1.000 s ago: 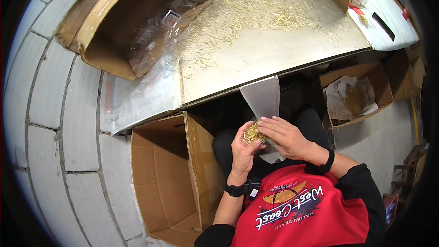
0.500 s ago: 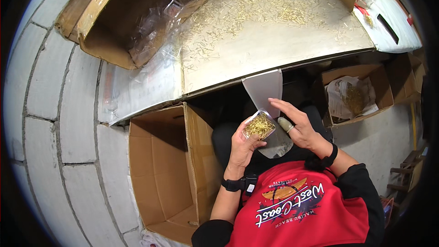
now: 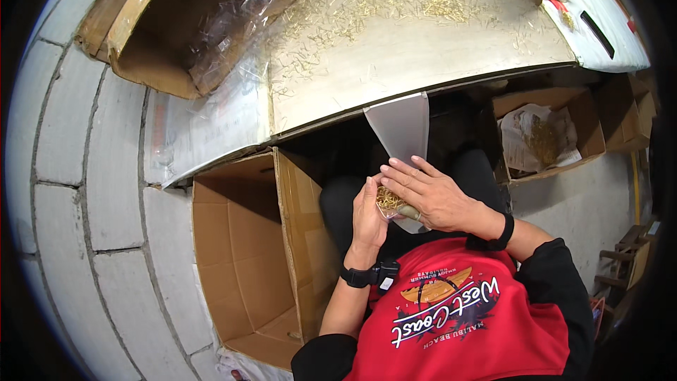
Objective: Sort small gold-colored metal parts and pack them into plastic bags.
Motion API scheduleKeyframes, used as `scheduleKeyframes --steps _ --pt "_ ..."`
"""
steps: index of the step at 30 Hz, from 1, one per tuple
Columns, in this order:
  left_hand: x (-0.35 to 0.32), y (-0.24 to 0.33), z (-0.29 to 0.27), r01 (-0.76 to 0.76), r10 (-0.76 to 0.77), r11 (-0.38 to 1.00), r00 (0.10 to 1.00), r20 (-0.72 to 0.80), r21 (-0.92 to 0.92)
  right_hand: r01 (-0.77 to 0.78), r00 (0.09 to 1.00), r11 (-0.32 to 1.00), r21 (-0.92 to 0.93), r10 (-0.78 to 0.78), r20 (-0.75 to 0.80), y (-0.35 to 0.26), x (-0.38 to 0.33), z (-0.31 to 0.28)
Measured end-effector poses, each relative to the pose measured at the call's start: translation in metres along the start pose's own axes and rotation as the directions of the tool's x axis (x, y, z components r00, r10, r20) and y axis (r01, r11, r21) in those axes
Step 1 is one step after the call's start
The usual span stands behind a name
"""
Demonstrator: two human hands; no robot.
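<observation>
Two bare hands meet at a clear box [image 3: 388,216] just below the near edge of the surface [image 3: 331,92], the open container full of thin gold-coloured pieces [image 3: 386,199]. The right hand [image 3: 444,201], held apart from the box half a second ago, now lies over it, fingers straight and nearly together, hiding part of the fill; the shift brings both hands to bear on the box at once. Whether the right palm presses down cannot be told. The left hand [image 3: 369,222] grips the box, its fingers wrapped around the side. A greyish cover [image 3: 409,212] sits on the right thumb.

At the left end of the surface, a tipped carton [image 3: 151,70] holds clear plastic cases [image 3: 254,1]. Below that end stands an open carton [image 3: 233,240], its brown inner walls in view. Beneath the right end, another carton [image 3: 594,127] holds a white sheet [image 3: 518,127] cradling a golden heap [image 3: 543,142]. Loose pieces [image 3: 441,7] lie scattered across the surface itself.
</observation>
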State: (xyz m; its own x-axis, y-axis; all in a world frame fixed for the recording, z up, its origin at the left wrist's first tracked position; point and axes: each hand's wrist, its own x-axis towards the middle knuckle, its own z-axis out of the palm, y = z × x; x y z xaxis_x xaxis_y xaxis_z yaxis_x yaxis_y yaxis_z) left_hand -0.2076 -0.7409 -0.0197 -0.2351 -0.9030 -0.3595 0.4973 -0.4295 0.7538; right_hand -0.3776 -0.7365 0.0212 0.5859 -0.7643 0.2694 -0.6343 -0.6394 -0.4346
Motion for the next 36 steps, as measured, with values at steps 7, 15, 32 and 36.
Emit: scheduleKeyframes --steps 7,15,32,36 --pt "0.002 0.005 0.003 0.002 -0.002 0.999 1.000 0.000 -0.050 0.108 0.990 0.994 0.015 -0.109 0.085 0.003 0.004 -0.004" --pt "0.004 0.049 0.029 -0.052 0.055 0.991 0.998 -0.016 0.124 0.166 0.986 0.986 -0.032 -0.165 0.038 -0.009 0.021 -0.034" --pt "-0.065 0.216 -0.146 -0.238 0.261 0.956 0.956 -0.130 0.173 -0.084 0.995 0.983 0.164 0.091 -0.034 -0.021 0.051 -0.033" --pt "-0.080 0.208 -0.249 -0.251 0.265 0.964 0.939 -0.221 0.089 -0.158 0.987 0.977 0.141 0.156 0.028 -0.026 0.067 -0.019"
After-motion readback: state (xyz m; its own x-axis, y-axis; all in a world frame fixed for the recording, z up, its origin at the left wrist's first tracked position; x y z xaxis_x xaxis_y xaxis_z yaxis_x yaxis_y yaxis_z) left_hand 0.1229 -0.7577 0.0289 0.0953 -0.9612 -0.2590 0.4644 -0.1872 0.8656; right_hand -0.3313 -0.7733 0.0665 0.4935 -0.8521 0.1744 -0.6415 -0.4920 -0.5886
